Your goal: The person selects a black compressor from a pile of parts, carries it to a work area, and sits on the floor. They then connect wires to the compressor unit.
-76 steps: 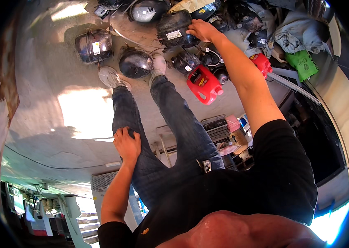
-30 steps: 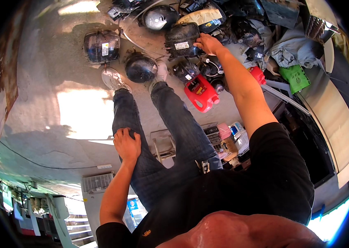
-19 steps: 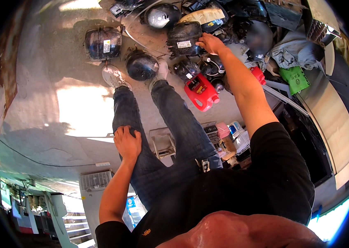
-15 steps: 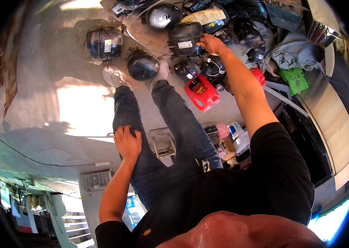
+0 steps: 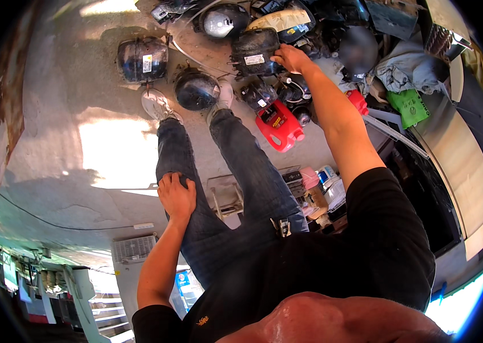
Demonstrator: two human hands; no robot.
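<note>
Left compressor (image 5: pixel 141 60): black, well apart from the others; place unchanged.
Left hand (image 5: pixel 177 197): on the jeans (image 5: pixel 172 151), fingers loosely bent, grasping nothing visible; same rest as earlier.
Round compressor (image 5: pixel 197 93): black, between the shoes (image 5: pixel 154 106).
Main compressor (image 5: pixel 254 47): black, white-labelled, beyond the round one at upper middle; no shift evident against its neighbours.
Red jug (image 5: pixel 288 130): lying nearer the person.
Right hand (image 5: pixel 293 59): fingers bent against the main compressor's right edge; gripping or merely touching, cannot tell. Contact unchanged, only the view slightly shifted; judged a pause in handling, no lift.
Green bag (image 5: pixel 408 108): well apart.
</note>
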